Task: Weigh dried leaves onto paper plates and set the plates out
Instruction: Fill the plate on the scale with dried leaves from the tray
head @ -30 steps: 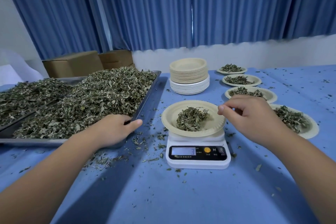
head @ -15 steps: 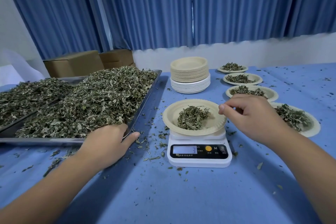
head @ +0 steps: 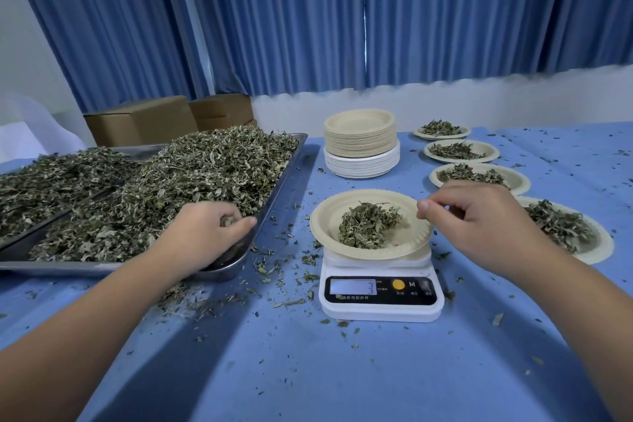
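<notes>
Some tray [head: 68, 265] leaves [head: 226, 221] sit pinched in left hand [head: 202, 233].

Left hand [head: 202, 236] motion-blurred, partly buried in dried leaves [head: 164, 188]. Metal tray [head: 85, 267] cut off at left edge. Scale [head: 380, 310] button labels too small to read; rim of nearest filled plate [head: 603, 247] partly hidden behind right hand [head: 479, 229]

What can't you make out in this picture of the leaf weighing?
All in the head view:
- Scale display: one digit like a 3 shows; the rest is too pale to read.
- Right hand: its curled fingers hide whether it pinches anything.
- Left leaf pile: cut off by the picture's left edge.
- Button labels: too small to read.
</notes>
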Motion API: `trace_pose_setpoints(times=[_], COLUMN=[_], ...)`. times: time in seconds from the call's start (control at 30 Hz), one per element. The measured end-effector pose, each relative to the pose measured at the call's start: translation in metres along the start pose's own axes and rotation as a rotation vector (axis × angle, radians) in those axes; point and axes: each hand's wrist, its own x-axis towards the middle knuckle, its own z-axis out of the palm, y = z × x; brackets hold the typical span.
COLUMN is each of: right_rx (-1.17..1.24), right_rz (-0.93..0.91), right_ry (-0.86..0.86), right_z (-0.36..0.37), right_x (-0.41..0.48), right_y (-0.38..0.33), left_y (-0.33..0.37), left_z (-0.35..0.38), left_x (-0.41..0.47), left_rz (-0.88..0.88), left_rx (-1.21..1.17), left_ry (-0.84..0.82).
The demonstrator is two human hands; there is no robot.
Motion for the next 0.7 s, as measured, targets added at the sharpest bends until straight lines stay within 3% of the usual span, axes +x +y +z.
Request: trace_pose_setpoints(times=[0.13, 0.27, 0.33, 0.6, 0.7], right_rx=[0.009, 0.019, 0.019, 0.004, -0.002], right_rz=[-0.002, -0.001, 0.006, -0.007, -0.005], right_ry=[-0.006, 0.008, 0.009, 0.011, 0.011], right_z=[0.001, 0.001, 0.0, -0.002, -0.003], right_x=[0.0, -0.001, 0.0, 0.0, 0.0], right_y=[0.0, -0.001, -0.001, -0.001, -0.001], left_y=[0.039, 0.091, 0.112, 0.132, 0.123], left_z=[0.0, 0.007, 0.013, 0.033, 0.023], left_x=[0.024, 0.045, 0.049, 0.043, 0.038], left_rz=[0.064, 0.115, 0.132, 0.168, 0.168], left_rx=[-0.085, -0.286, -0.367, -0.368, -0.351], left_ry=[0.151, 0.201, 0.166, -0.232, -0.195])
